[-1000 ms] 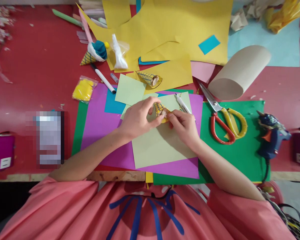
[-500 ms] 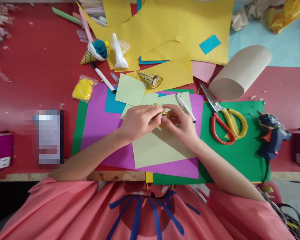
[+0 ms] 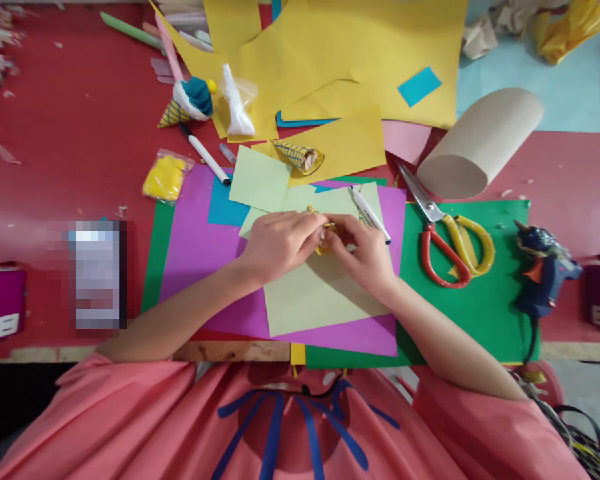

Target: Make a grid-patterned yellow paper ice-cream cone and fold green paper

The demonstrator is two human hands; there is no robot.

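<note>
Above pale paper (image 3: pixel 325 300), left hand (image 3: pixel 279 245) and right hand (image 3: pixel 366 252), nearly closed, pinched a yellow cone (image 3: pixel 323 250), probably steadying it.

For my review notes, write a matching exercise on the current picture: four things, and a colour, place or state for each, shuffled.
1. Left hand
2. Scissors
3. Glue gun
4. Cardboard tube

A. Lying on its side, open end showing
B. Dark blue
C. One red handle loop, one yellow
D. At a small yellow cone

Pairs: 1-D, 2-C, 3-B, 4-A
</note>
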